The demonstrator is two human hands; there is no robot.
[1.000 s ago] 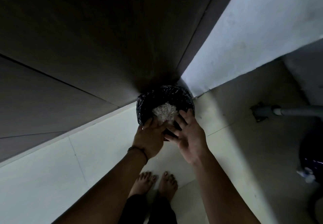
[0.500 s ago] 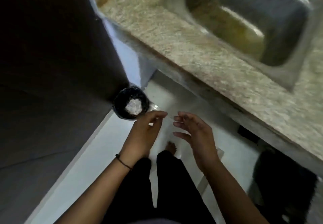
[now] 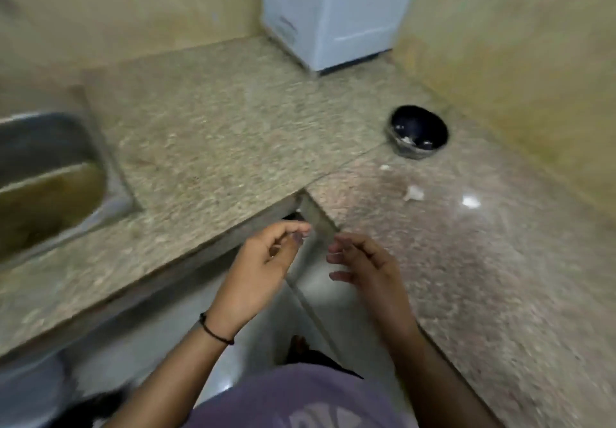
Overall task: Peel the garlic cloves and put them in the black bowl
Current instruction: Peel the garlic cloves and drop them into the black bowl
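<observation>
The black bowl (image 3: pixel 418 130) stands on the speckled stone counter (image 3: pixel 483 260) at the far right, near the wall, with a few pale pieces inside. A pale garlic clove (image 3: pixel 413 193) lies on the counter in front of the bowl, and a smaller white scrap (image 3: pixel 385 167) lies nearer the bowl. My left hand (image 3: pixel 266 260) and my right hand (image 3: pixel 363 260) hover side by side below the counter's inner corner, fingers loosely curled and apart. Neither hand holds anything I can see. The frame is blurred.
A steel sink (image 3: pixel 50 174) is set into the counter at the left. A pale blue appliance (image 3: pixel 336 10) stands at the back against the tiled wall. A bright glare spot (image 3: pixel 471 201) shows on the right counter. The floor lies below my hands.
The view has swung up from a black-lined bin on the floor to the countertop. My hands have drawn back from the bin and now hover empty by the counter corner.
</observation>
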